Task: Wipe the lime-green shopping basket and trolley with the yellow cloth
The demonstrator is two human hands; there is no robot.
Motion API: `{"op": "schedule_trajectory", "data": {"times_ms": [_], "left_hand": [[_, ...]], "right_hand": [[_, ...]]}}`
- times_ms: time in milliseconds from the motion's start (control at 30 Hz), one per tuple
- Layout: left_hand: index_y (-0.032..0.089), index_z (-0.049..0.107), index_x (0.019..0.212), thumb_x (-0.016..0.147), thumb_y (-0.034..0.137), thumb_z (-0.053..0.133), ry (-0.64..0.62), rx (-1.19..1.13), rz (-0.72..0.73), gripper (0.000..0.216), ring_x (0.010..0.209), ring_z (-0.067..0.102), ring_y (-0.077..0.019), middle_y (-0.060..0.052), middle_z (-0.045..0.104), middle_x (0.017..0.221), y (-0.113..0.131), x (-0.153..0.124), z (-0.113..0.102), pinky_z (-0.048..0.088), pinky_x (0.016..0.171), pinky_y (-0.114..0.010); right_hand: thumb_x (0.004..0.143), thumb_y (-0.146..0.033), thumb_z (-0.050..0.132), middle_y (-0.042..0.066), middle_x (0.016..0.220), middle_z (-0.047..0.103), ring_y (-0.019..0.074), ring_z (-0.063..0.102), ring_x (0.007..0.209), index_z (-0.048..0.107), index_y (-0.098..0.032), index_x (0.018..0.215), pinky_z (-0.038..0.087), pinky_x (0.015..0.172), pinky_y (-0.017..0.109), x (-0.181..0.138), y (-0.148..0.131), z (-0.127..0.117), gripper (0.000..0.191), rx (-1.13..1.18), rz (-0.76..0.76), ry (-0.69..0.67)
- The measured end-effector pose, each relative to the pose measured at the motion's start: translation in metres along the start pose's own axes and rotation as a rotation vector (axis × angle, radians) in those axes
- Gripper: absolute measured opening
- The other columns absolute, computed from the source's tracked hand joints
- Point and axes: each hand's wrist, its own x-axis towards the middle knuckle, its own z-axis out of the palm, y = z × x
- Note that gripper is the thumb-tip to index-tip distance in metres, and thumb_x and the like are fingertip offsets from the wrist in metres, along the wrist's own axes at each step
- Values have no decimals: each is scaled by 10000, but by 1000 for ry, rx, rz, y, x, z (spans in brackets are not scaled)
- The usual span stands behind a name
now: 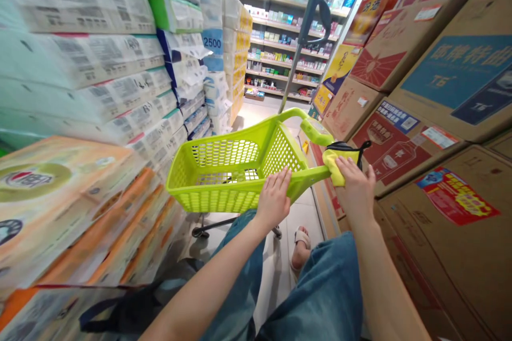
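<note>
A lime-green plastic shopping basket [224, 170] on a wheeled frame stands in a narrow aisle in front of me, tilted. My left hand [274, 200] rests on its near rim, fingers curled over the edge. My right hand [356, 186] presses a yellow cloth [338, 162] against the basket's right corner, just below the green handle [316, 133]. The basket looks empty inside. My knees in blue jeans and a sandalled foot show below.
Stacked packs of tissue paper [100, 80] wall the left side. Brown and red cardboard cartons [432, 117] are piled on the right. A grey trolley pull-handle [316, 16] rises behind the basket. Shelves of goods [280, 48] close the aisle's far end.
</note>
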Motion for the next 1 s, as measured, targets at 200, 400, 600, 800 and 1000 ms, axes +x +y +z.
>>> {"op": "schedule_trajectory", "data": {"times_ms": [200, 400, 600, 800, 1000], "left_hand": [[126, 260, 1514, 777, 112, 468, 1, -45, 19, 766, 1457, 295, -229, -90, 348, 1577, -4, -1, 1, 224, 1218, -434], [115, 265, 1512, 756, 109, 474, -13, -57, 12, 785, 1446, 314, -240, -102, 369, 1561, -8, -2, -2, 228, 1218, -431], [106, 259, 1514, 748, 105, 478, 2, -63, 14, 797, 1438, 316, -240, -102, 368, 1560, -7, -1, 0, 220, 1223, -427], [112, 256, 1515, 739, 118, 494, 8, -86, 7, 812, 1440, 314, -261, -118, 369, 1555, -7, -2, 0, 233, 1215, -455], [79, 299, 1489, 760, 146, 502, 3, -83, 10, 760, 1432, 324, -275, -152, 389, 1535, -12, -4, -6, 233, 1214, -464]], "right_hand": [[766, -43, 440, 102, 1404, 582, 246, 508, 1333, 549, -141, 1340, 260, 1148, 424, -21, -81, 18, 593, 16, -121, -65], [788, -62, 446, 42, 1414, 577, 211, 519, 1325, 534, -231, 1367, 234, 1163, 427, -15, -40, 4, 610, 44, -265, -98], [784, -99, 466, 76, 1401, 588, 241, 522, 1323, 572, -188, 1319, 292, 1119, 457, 7, 5, 0, 553, -70, -24, -30], [790, -67, 447, 124, 1381, 598, 268, 518, 1321, 577, -116, 1306, 245, 1137, 472, -9, -77, 20, 533, -23, -49, -62], [810, -51, 436, 86, 1424, 561, 237, 499, 1342, 549, -159, 1345, 204, 1159, 453, -20, -99, 22, 558, 84, -225, -121]]}}
